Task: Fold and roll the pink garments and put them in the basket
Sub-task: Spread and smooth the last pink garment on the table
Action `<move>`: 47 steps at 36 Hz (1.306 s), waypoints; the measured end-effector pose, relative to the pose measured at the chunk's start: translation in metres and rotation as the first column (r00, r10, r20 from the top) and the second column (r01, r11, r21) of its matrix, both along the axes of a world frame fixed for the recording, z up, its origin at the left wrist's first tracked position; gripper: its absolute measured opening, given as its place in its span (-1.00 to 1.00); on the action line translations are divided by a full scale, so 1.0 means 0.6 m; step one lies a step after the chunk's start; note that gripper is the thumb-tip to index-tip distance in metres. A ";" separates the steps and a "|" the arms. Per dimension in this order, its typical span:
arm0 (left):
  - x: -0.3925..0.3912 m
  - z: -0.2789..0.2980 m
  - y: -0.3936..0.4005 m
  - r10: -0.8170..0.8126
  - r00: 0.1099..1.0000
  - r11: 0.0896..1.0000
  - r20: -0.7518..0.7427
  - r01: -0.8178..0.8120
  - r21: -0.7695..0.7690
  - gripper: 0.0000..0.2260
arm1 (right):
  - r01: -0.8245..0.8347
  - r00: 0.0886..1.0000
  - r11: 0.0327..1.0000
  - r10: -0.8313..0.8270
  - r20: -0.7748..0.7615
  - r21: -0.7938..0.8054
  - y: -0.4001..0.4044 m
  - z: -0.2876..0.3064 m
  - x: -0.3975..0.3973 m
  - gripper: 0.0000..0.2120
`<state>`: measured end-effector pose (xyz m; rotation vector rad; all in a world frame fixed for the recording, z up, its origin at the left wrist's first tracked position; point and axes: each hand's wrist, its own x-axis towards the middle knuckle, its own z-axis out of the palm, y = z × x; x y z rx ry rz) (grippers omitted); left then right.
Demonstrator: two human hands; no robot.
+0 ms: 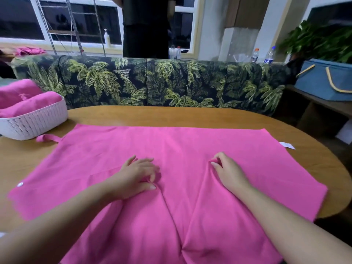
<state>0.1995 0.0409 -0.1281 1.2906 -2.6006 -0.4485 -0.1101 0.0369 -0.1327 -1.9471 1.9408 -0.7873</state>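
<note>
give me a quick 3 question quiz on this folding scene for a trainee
1. True or false: the pink garment lies spread flat on the wooden table.
2. Where is the white basket? A) far left of the table B) on the sofa C) on the floor
3. What do the left hand and right hand do to the cloth?

Key
1. True
2. A; pink rolls already sit in it
3. Both pinch small folds of fabric with their fingers near the garment's middle

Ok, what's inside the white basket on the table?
The white basket holds pink garments, rolled or bundled, rising above its rim. Anything beneath them, and the basket's floor, is covered and cannot be seen.
</note>
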 end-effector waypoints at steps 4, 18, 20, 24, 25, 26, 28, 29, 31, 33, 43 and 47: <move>-0.003 0.011 0.019 0.006 0.978 0.995 -0.207 -0.026 -0.096 -0.82 | 0.077 0.997 0.991 -0.075 0.022 -0.108 0.027 0.027 0.012 -0.90; 0.019 0.187 -0.171 0.506 0.668 0.748 -0.545 -0.655 -0.109 -0.81 | 0.263 0.958 0.935 -0.224 0.180 -0.238 -0.100 0.145 -0.014 -0.88; 0.026 0.196 -0.216 0.577 0.538 0.667 -0.614 -0.745 -0.026 -0.89 | 0.281 0.953 0.937 -0.246 0.180 -0.207 -0.133 0.144 -0.020 -0.90; 0.047 0.160 -0.285 0.720 0.512 0.558 -0.468 -0.829 -0.048 -0.90 | 0.315 0.945 0.934 -0.291 0.150 -0.171 -0.195 0.125 -0.042 -0.91; 0.051 0.140 -0.299 0.754 0.534 0.551 -0.382 -0.831 -0.074 -0.92 | 0.329 0.940 0.932 -0.308 0.147 -0.152 -0.207 0.118 -0.048 -0.93; 0.052 0.121 -0.312 0.770 0.561 0.562 -0.304 -0.822 -0.093 -0.95 | 0.347 0.933 0.929 -0.328 0.146 -0.131 -0.219 0.110 -0.055 -0.94; 0.046 0.084 -0.331 0.761 0.620 0.614 -0.191 -0.783 -0.097 -0.98 | 0.379 0.921 0.919 -0.365 0.136 -0.103 -0.238 0.094 -0.068 -0.94; 0.037 0.067 -0.336 0.745 0.649 0.645 -0.156 -0.760 -0.085 -0.96 | 0.391 0.917 0.916 -0.378 0.130 -0.094 -0.246 0.086 -0.074 -0.94; 0.008 0.041 -0.343 0.676 0.726 0.724 -0.127 -0.686 -0.069 -0.92 | 0.404 0.912 0.912 -0.394 0.116 -0.075 -0.259 0.075 -0.086 -0.93; -0.035 0.031 -0.342 0.562 0.815 0.821 -0.144 -0.571 -0.028 -0.93 | 0.410 0.910 0.910 -0.404 0.094 -0.061 -0.267 0.065 -0.097 -0.90; -0.290 0.060 -0.267 0.112 0.976 0.929 -0.188 -0.036 0.367 -0.63 | 0.444 0.893 0.893 -0.436 0.106 -0.069 -0.271 0.048 -0.144 -0.84; -0.330 0.079 -0.270 0.163 0.983 0.843 -0.084 -0.094 0.530 -0.38 | 0.417 0.909 0.896 -0.407 0.090 -0.152 -0.262 0.065 -0.174 -0.87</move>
